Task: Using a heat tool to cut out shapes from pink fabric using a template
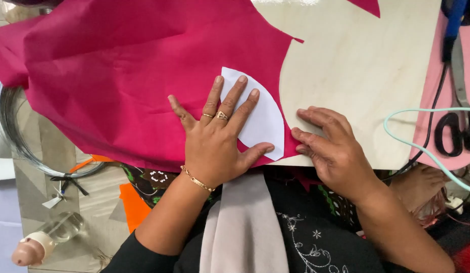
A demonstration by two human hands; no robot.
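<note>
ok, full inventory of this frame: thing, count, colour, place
fabric sheet: 1, magenta, spread over the board's left half
paper template: 1, white, curved, on the fabric's right edge
wooden board: 1, pale, centre and right
scissors: 1, black handles, right edge on a pink sheet
cable: 1, pale green, right side
wire coil: 1, grey, far left
bottle: 1, clear, lying bottom left
orange scraps: a few, below the fabric
left hand: flat, fingers on the template, rings and bracelet
right hand: flat on the board, fingertips at the fabric edge
</note>
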